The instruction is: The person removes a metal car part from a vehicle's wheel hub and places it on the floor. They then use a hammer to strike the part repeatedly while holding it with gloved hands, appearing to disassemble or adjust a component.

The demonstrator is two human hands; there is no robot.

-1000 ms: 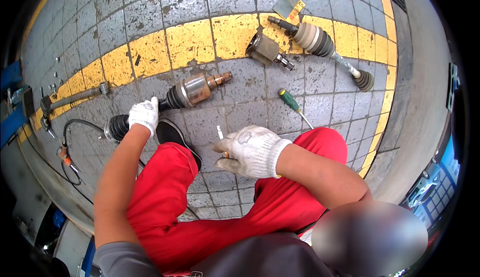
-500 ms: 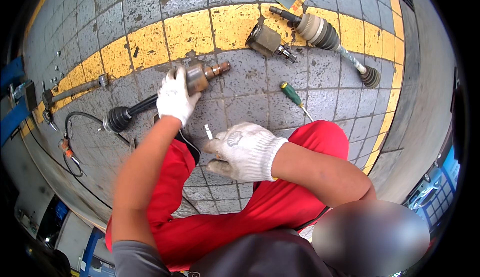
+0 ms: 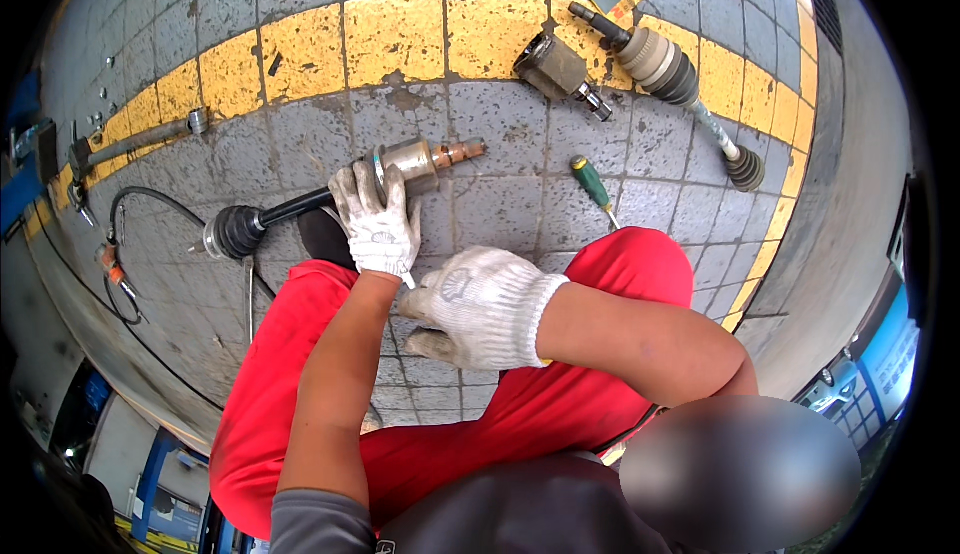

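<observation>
On the grey tiled floor (image 3: 500, 209), ahead of the person's left knee, lies a drive shaft (image 3: 298, 204) with a metal housing (image 3: 410, 162) at its right end and a black boot (image 3: 236, 232) at its left. The white-gloved left hand (image 3: 376, 222) is open, fingers laid outstretched across the shaft beside the housing. Near it hangs the gloved right hand (image 3: 478, 309), half curled; whether it grips anything cannot be told. A green-handled screwdriver (image 3: 592, 183) lies beyond the right knee.

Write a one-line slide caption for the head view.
Gloved left hand laid over a drive shaft, a green-handled screwdriver lying farther right.
</observation>
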